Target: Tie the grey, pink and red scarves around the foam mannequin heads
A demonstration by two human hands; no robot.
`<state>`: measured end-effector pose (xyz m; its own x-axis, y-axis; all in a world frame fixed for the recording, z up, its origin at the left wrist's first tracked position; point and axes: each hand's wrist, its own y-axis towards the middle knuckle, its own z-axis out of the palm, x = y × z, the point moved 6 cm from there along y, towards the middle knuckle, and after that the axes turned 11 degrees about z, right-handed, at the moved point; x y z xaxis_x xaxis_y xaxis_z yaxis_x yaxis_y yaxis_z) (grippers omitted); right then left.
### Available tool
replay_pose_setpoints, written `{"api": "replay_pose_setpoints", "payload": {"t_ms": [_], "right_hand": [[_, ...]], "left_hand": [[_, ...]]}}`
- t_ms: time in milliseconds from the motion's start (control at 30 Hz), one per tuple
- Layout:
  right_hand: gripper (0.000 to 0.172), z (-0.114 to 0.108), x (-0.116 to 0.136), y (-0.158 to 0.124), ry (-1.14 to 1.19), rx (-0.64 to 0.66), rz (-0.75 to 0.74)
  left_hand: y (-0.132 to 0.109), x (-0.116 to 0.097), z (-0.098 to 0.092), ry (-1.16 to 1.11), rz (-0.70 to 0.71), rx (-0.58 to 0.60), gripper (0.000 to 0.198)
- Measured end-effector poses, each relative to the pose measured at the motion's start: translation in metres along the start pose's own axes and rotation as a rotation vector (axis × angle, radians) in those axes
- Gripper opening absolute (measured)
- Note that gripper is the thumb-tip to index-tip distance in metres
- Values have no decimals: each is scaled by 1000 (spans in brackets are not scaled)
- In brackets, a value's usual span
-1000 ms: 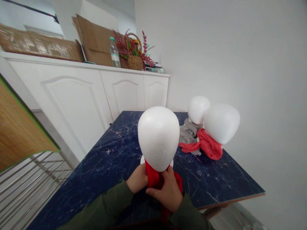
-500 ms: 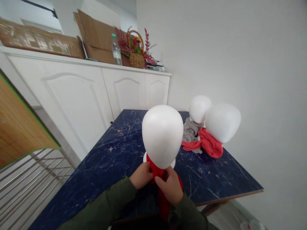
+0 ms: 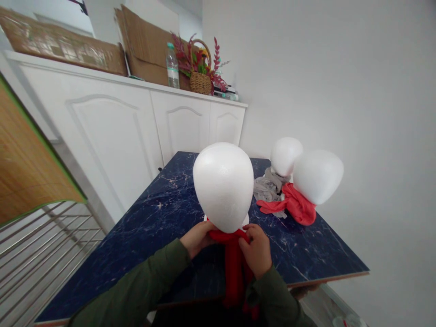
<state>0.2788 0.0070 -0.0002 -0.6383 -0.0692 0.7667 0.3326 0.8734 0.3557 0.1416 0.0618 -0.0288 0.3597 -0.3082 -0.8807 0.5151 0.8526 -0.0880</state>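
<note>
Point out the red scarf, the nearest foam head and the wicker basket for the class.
Red scarf [image 3: 233,268]: head view, hanging length.
Nearest foam head [image 3: 223,187]: head view, middle of dome.
Wicker basket [image 3: 200,83]: head view, woven body.

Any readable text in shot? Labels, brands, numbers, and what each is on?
Nothing can be read with confidence.
Label on the plastic water bottle: too small and blurred to read.
Printed brown cardboard packaging on top of the white cabinet: markings too blurred to read.
Small items beside the wicker basket: too small to tell whether they carry text.
</note>
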Motion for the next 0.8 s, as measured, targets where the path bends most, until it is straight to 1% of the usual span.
{"api": "replay_pose_setpoints", "payload": {"t_ms": [67, 167, 200, 233, 300, 333, 400, 467, 533, 600, 667, 733, 800], "right_hand": [[18, -10, -19, 10, -88, -27, 40], [16, -24, -39, 28, -205, -24, 53], [14, -28, -42, 34, -216, -16, 46], [11, -31, -45, 40, -218, 3, 41], [7, -31, -49, 50, -208, 64, 41], [13, -29, -50, 54, -200, 92, 40], [31, -21, -51, 59, -202, 123, 28], [47, -7, -52, 58, -234, 157, 23], [51, 11, -56, 53, -266, 235, 60], [48, 27, -60, 47, -234, 318, 120], [42, 36, -59, 43, -75, 366, 165], [39, 34, -55, 43, 204, 343, 199], [39, 22, -56, 43, 498, 252, 268]], "left_hand": [[2, -5, -9, -54, -31, -63, 24], [2, -16, -28, -17, -102, -157, 25], [1, -21, -34, 12, -113, -165, 27], [1, -27, -38, 47, -115, -148, 29], [1, -41, -47, 122, -87, -72, 33], [0, -46, -51, 167, -71, -26, 36], [1, -54, -62, 272, -36, 28, 39], [4, -55, -74, 383, -9, 14, 45], [10, -51, -82, 494, 44, -18, 53], [17, -44, -82, 601, 146, -44, 62], [22, -37, -74, 675, 249, -31, 68], [23, -27, -59, 691, 299, 8, 71], [22, -17, -41, 650, 287, 57, 72]]}}
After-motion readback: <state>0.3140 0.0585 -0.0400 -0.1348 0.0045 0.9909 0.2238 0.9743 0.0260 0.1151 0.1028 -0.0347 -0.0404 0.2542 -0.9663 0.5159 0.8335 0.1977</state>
